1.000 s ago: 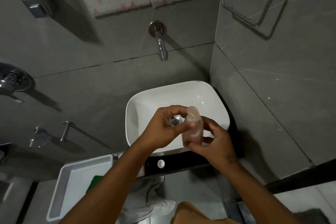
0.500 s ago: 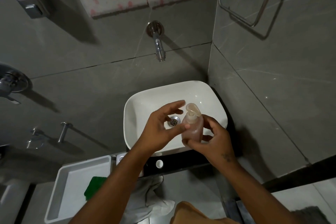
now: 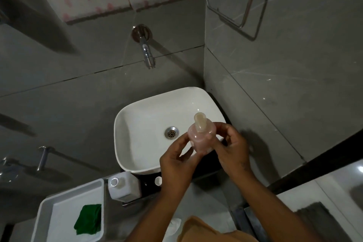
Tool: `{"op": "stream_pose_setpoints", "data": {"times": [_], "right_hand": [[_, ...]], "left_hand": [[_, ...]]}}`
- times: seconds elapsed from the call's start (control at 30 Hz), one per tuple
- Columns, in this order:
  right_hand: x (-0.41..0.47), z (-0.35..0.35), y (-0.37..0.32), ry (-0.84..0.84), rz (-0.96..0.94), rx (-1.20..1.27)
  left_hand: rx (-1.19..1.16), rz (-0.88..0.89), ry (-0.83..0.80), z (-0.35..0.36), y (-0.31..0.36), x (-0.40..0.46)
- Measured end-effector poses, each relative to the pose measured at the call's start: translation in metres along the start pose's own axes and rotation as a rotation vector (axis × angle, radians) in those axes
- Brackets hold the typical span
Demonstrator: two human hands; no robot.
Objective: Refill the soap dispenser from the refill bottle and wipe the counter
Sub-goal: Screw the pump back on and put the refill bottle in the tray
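Basin: white rounded-rectangle ceramic sink (image 3: 137,124), bare steel drain at centre; hard landing under anything dropped from above, likely to crack a plastic pump or spill the contents.
Tray: white rectangular plastic tray (image 3: 49,206) at lower left, well apart from both hands; crumpled green cloth (image 3: 88,220) inside, untouched, so wiping judged not yet begun.
Refill: white squarish plastic refill bottle (image 3: 124,187) upright on the dark counter strip just beside the tray, mouth open; small white round cap (image 3: 158,180) loose near it, close to the left forearm. Risk: a careless elbow sweep tipping the uncapped bottle or knocking the cap off the edge.
Dispenser: translucent pink plastic soap dispenser with pale pump top (image 3: 201,135), held in the air over the near right part of the basin, tilted with the pump leaning away from the camera.
Right hand (image 3: 232,149): fingers curled around the right side and base of the dispenser, carrying it.
Left hand (image 3: 176,161): loosely half-open, fingertips touching the dispenser's left side; firmness of that contact cannot be told.
Slip risk: soapy plastic, a one-sided grip and the tilt could let it twist free.
Leak risk: tightness of the pump collar not visible; if loose, tilting could dribble soap into the sink.
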State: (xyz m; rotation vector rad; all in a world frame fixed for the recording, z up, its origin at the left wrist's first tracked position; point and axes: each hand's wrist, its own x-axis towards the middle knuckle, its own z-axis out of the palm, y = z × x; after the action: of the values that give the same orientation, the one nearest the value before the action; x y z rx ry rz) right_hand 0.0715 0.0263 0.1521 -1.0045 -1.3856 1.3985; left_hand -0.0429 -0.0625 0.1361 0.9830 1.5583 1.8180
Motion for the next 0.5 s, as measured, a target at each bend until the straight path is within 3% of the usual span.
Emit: {"op": "stream_pose_setpoints", "data": {"times": [0.1,0.33,0.5], "right_hand": [[-0.004,-0.016,0.006,0.042,0.097,0.048],[-0.019,-0.055,0.067,0.173,0.457,0.319],[-0.016,-0.067,0.124,0.271,0.55,0.39]], "left_hand": [[-0.02,-0.04,-0.017,0.011,-0.011,0.003],[0.178,-0.083,-0.105,0.041,-0.075,-0.016],[0.298,-0.157,-0.131,0.066,-0.125,-0.024]]}}
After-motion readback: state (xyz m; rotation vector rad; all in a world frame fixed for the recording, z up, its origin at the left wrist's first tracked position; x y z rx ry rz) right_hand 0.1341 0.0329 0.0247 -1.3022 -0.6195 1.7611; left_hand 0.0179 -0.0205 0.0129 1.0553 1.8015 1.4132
